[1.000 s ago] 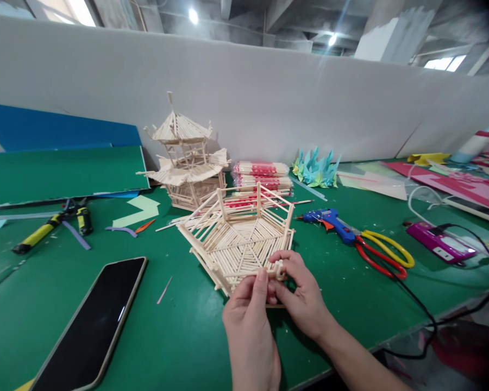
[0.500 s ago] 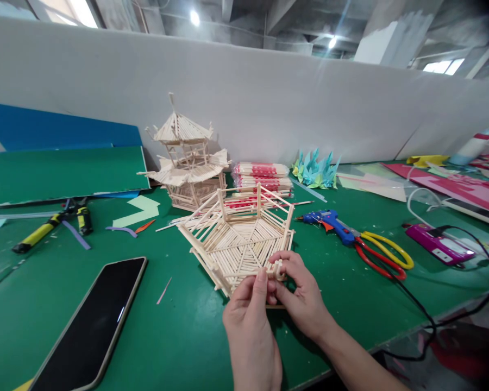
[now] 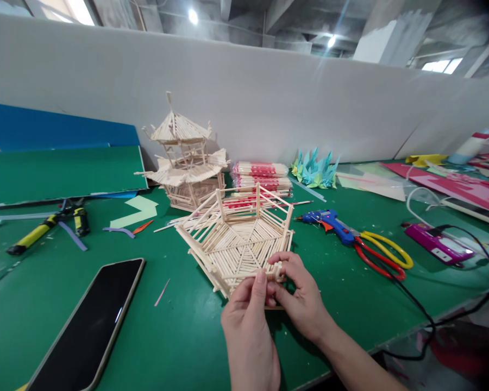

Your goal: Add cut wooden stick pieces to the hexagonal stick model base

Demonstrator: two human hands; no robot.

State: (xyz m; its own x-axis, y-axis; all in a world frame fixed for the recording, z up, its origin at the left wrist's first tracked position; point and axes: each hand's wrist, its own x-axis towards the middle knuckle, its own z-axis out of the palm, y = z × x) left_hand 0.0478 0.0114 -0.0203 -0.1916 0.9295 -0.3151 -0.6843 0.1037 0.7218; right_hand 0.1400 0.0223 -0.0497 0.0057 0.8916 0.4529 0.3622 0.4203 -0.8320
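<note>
A hexagonal frame of thin wooden sticks [image 3: 244,244], with a slatted floor and a low railing, sits on the green table. At its near right corner, my left hand [image 3: 250,315] pinches the near rail between thumb and fingers. Beside it, my right hand [image 3: 299,290] has its fingers closed around the corner post, whose stubby top shows between them. The fingertips of both hands almost meet, and they hide part of the near side. Behind the frame stands a finished-looking stick pagoda [image 3: 183,163] with two roofs.
Bundles of wooden sticks [image 3: 261,176] and folded paper pieces [image 3: 315,168] lie at the back. On the right are a blue glue gun [image 3: 328,220], scissors with red and yellow handles [image 3: 385,252] and a purple power strip [image 3: 438,241]. Pliers [image 3: 49,228] and a phone [image 3: 89,326] lie left.
The view has shifted very slightly. Both hands keep their grip at the same corner, and the frame has stayed in place.
</note>
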